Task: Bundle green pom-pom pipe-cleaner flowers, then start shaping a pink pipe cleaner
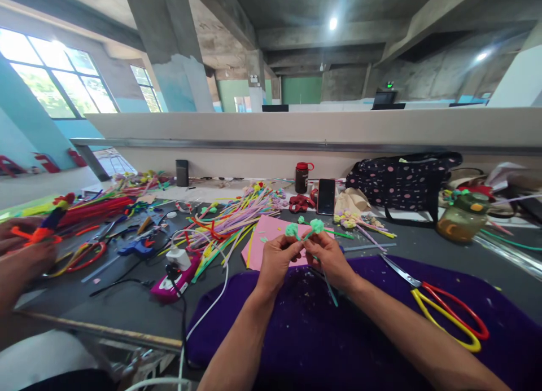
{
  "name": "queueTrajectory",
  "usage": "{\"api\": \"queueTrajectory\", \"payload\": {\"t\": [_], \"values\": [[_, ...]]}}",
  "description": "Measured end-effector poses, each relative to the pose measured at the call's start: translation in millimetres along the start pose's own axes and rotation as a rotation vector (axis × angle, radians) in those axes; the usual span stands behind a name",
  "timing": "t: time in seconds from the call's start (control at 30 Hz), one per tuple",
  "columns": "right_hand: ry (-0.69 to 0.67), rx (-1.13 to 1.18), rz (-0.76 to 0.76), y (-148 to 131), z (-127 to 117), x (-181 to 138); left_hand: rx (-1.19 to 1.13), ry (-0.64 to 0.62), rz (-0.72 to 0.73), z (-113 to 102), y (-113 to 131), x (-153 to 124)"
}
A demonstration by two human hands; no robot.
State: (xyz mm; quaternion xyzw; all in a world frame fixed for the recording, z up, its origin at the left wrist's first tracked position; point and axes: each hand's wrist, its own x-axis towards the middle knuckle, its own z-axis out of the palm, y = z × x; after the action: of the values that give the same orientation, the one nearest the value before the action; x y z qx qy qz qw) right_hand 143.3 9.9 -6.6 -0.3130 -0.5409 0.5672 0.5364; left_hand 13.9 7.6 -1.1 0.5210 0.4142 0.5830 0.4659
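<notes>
My left hand (277, 256) pinches a small mint-green fuzzy pipe-cleaner flower (291, 230). Close beside it, my right hand (331, 258) is closed on a second mint-green pipe-cleaner flower (317, 227). The fingertips of both hands nearly meet between the two pieces. A thin green stem (331, 290) hangs below my right hand. Behind the hands lies a pink sheet (254, 250), and under my forearms is a dark purple cloth (296, 323). Scissors with one red and one yellow handle (444, 303) rest on the cloth to the right.
Bundled pipe cleaners (254, 207) cover the table's middle. A magenta power strip (175, 281) with cords sits left. Toward the back stand a phone (326, 197), a red-lidded bottle (302, 179), a patterned bag (398, 182) and a jar (461, 219). Another person's hands (29, 250) work at far left.
</notes>
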Motion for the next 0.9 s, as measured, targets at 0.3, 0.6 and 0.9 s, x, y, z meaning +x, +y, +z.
{"api": "queueTrajectory", "payload": {"t": [0.3, 0.6, 0.9], "values": [[0.066, 0.056, -0.012, 3.3, -2.2, 5.7, 0.182, 0.083, 0.097, 2.4, 3.8, -4.3], [0.076, 0.090, -0.062, 2.2, -2.5, 7.5, 0.018, 0.013, 0.024, 1.6, -1.6, -0.5], [0.059, 0.066, -0.047, 5.3, -2.8, 6.2, -0.070, 0.016, -0.008, 5.6, -3.5, 0.0]]}}
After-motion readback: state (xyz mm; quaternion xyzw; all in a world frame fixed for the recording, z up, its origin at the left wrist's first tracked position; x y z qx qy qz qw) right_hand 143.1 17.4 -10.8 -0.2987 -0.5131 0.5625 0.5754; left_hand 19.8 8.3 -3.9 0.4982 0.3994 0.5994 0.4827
